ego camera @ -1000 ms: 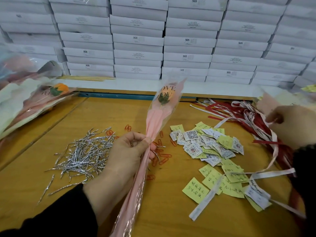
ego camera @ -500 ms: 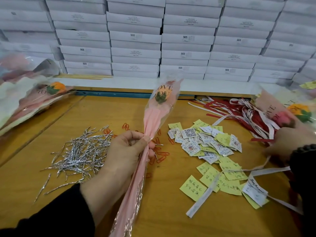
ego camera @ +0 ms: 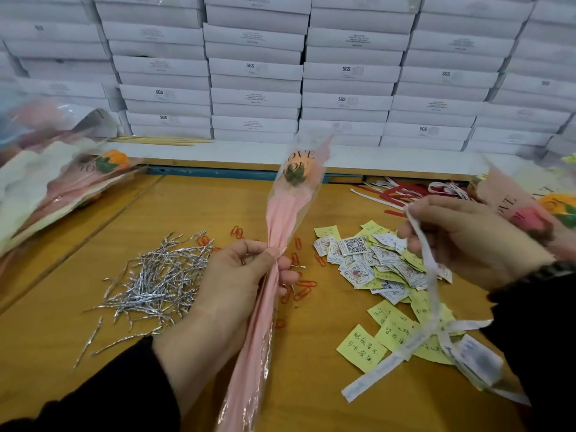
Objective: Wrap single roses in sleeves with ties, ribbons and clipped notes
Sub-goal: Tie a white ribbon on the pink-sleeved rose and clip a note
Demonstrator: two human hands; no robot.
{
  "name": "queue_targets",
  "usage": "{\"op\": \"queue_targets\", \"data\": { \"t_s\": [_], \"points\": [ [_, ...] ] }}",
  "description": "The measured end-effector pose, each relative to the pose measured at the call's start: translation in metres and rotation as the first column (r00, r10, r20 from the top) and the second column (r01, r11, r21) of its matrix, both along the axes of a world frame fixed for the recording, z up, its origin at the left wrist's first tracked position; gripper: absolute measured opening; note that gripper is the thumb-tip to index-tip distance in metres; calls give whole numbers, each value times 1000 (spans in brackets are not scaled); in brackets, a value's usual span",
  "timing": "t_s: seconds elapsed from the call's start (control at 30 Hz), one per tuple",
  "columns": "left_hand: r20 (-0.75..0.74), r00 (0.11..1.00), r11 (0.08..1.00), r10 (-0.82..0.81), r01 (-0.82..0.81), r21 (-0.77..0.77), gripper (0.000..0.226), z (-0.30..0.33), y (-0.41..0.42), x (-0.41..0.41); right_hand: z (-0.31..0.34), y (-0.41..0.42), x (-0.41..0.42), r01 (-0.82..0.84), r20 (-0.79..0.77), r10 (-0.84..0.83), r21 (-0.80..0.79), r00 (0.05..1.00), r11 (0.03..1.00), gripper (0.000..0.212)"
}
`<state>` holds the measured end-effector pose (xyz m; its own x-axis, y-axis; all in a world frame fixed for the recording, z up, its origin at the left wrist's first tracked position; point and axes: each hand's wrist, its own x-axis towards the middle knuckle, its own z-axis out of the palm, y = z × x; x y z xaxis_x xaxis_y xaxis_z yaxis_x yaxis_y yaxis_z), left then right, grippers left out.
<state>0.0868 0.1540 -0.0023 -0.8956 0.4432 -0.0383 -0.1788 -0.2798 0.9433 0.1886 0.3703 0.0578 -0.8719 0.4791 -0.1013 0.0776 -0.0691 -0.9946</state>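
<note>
Left hand (ego camera: 240, 275) clamps the gathered pink cellophane rose sleeve (ego camera: 280, 244); right hand (ego camera: 467, 241) pinches a white printed ribbon (ego camera: 431, 291) whose trailing tail could drag yellow paper notes (ego camera: 392, 332) across the tabletop (ego camera: 311, 400).

One head-worn wide-angle camera is looking forward and down, close over the wooden table (ego camera: 311, 385), with stacked white boxes (ego camera: 255, 70) filling the upper frame.

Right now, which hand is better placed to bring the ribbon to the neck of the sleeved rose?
Right. The right hand already pinches the white ribbon, lifted above the notes. The left hand is closed around the gathered neck of the sleeved rose, keeping it upright, so it is not free.
</note>
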Motion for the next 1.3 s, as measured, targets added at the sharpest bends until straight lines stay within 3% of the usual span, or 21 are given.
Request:
{"op": "queue_targets", "data": {
  "t_s": [0.13, 0.27, 0.4, 0.5, 0.67, 0.87, 1.17, 1.3],
  "points": [
    [30, 997, 996, -70, 68, 53, 5, 5, 0, 3, -7, -44, -15, -227, -47, 224, -90, 973, 970, 10],
    [46, 982, 983, -181, 179, 50, 6, 8, 0, 8, -25, -76, -26, -320, 20, 320, 60, 947, 945, 9],
    [9, 979, 979, -203, 203, -19, 14, 7, 1, 8, -31, -85, -28, -287, 40, 285, 196, 958, 938, 4],
    [-15, 983, 982, -181, 180, -47, 13, 5, 2, 8, -32, -84, -28, -298, 66, 290, 256, 955, 920, 4],
    [24, 992, 993, -120, 120, -4, 9, 5, 2, 6, -31, -78, -27, -324, 95, 312, 146, 945, 935, 6],
    [4, 998, 998, 70, -70, 2, 8, 3, -2, -8, -26, -60, -23, -480, 257, 427, 194, 867, 856, 13],
    [-23, 996, 997, 82, -82, -4, 8, 6, -3, -4, -32, -60, -25, -189, 199, 140, 253, 970, 949, 15],
    [-87, 994, 997, 64, -67, -38, 5, 7, 0, 0, -38, -69, -28, -156, 195, 101, 291, 976, 944, 12]
  ]
}}
